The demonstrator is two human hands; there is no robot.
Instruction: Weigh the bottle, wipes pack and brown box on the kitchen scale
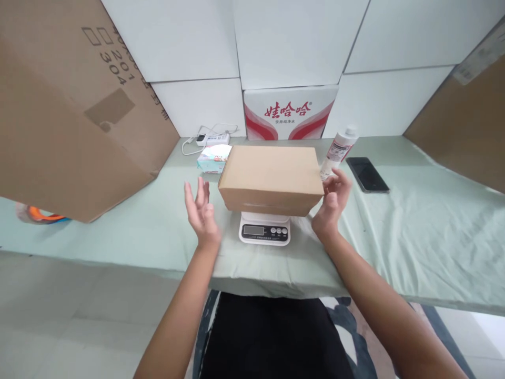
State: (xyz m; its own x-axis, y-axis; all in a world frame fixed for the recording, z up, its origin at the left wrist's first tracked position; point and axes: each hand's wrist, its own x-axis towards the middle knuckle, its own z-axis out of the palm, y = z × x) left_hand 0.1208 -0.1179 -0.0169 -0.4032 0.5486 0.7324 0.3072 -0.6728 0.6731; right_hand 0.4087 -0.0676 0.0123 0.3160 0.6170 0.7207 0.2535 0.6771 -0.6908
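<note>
From the head camera, a closed, plain brown rectangular cardboard box [271,176] sits on top of a small white digital kitchen scale [264,229], overhanging it on every side so that only the scale's front panel with its grey display and round buttons shows beneath. The box is unmarked, its top flat and smooth, and it rests level near the middle of the table covered in pale green cloth [414,231]. The right hand [333,202] is at the box's right end, fingers curled against that edge and touching it, though whether it truly grips the cardboard cannot be told. The left hand [202,213] is raised just beside the box's left end, palm turned inward, fingers spread and upright, holding nothing and clear of the cardboard. Both forearms reach forward from the bottom of the view. Behind the box lie a pale blue tissue packet [213,158], a white plastic bottle with a printed label [339,150], leaning, and a black smartphone [366,175] lying flat. A white carton with red lettering [290,113] stands against the wall.
</note>
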